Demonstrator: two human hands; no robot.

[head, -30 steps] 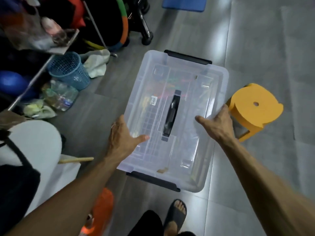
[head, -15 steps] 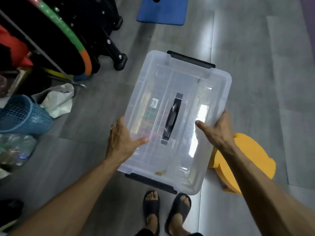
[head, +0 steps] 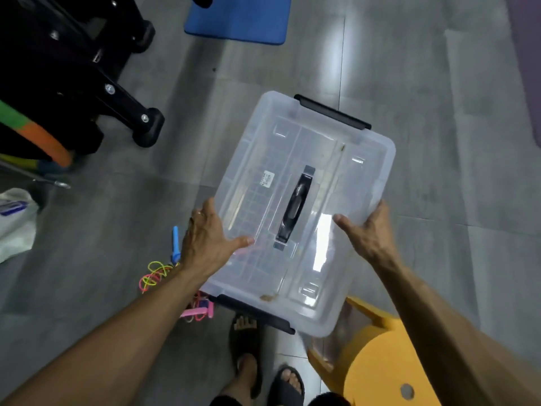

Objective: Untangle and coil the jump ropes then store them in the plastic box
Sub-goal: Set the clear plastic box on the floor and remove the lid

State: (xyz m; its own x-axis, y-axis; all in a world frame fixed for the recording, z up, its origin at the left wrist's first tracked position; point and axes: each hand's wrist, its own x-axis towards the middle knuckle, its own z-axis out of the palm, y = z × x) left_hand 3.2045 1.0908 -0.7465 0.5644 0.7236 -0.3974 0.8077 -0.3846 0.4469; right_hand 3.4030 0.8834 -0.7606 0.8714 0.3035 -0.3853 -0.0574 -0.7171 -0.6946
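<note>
The clear plastic box [head: 295, 206] is up off the floor, lid on, held from both long sides. The left hand [head: 206, 240] clamps the left edge with its thumb lying across the lid and its fingers curled under the rim; the right hand [head: 367, 231] does the same on the right edge. A black carry handle [head: 294, 208] runs down the middle of the lid between the two thumbs. The jump ropes [head: 164, 273] lie in a neon tangle on the grey tiled floor [head: 439, 142], just below the left wrist. A yellow stool [head: 380, 367] sits under the box's near right corner, sandalled feet beside it. Open tiles stretch ahead and right; black wheeled gear [head: 87, 83] crowds the far left.
</note>
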